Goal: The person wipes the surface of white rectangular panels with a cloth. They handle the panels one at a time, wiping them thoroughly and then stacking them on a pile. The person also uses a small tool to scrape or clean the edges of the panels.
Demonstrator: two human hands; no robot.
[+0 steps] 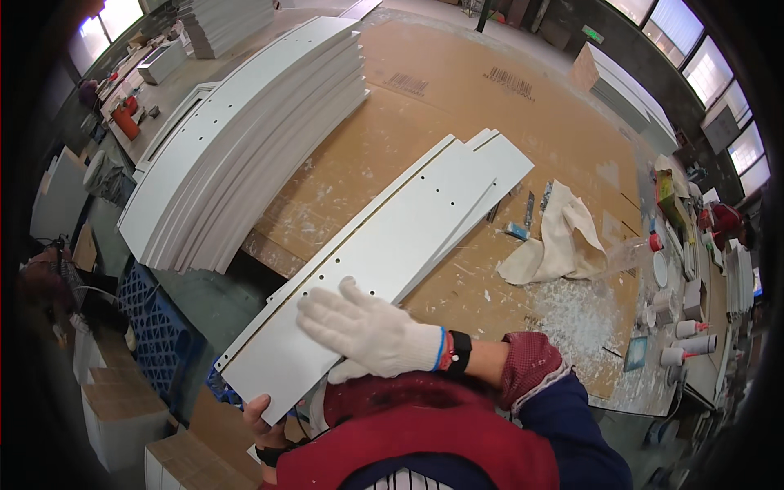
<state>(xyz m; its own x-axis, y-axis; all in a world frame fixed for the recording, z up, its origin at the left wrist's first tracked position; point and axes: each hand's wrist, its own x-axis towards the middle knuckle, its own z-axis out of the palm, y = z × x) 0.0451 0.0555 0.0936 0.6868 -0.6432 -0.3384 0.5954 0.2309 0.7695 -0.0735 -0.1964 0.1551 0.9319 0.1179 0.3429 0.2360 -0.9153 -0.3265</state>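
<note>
A: What are the fingers doing?

B: The right hand (pixel 371 331), in a white knit glove, lies flat on the top white board (pixel 384 245), fingers together and stretched out, gripping nothing. The left hand (pixel 260 418) is bare and curls under the near end of that board, fingers clamped on its edge.

A: And where is the board?

B: On the cardboard-covered table (pixel 425 106), lying on another like it, its near end sticking out past the table edge toward the person.

A: Which step would you call it?

B: Steadying or squaring the board, I'd judge. A next move needs a firm hold at both ends, clear of the cloth (pixel 555 241) and the tall stack of boards (pixel 245 131) to the left.
</note>
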